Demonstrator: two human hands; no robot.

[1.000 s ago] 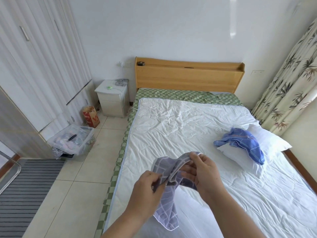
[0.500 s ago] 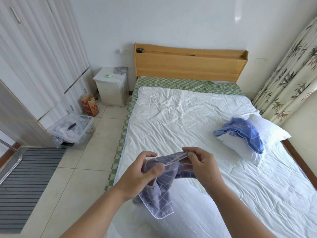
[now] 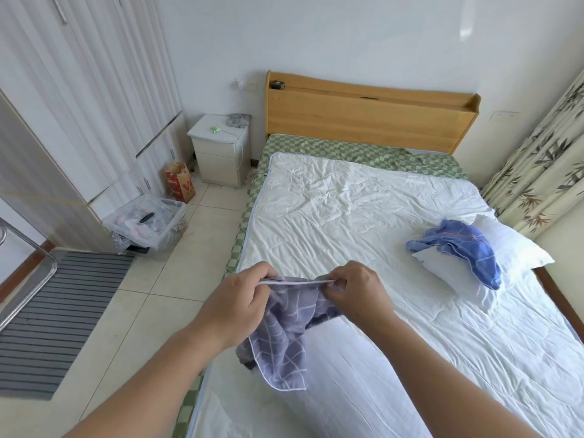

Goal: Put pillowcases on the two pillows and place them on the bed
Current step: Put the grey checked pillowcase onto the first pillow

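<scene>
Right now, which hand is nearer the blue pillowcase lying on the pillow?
Right. The right hand is on the side toward the blue pillowcase but well short of it; the left hand is farther off. Both pinch the grey pillowcase.

pillowcase [image 3: 455,245] on pillow [image 3: 512,248] — bed's [image 3: 347,210] right

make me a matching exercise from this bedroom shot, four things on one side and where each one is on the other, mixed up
Things:
1. grey checked pillowcase
2. blue pillowcase
3. red paper bag
4. clear storage box

Places:
A. draped over the white pillow
B. on the floor beside the nightstand
C. pinched between the left hand and right hand
D. on the floor in front of the wardrobe

Pairs: 1-C, 2-A, 3-B, 4-D
</scene>
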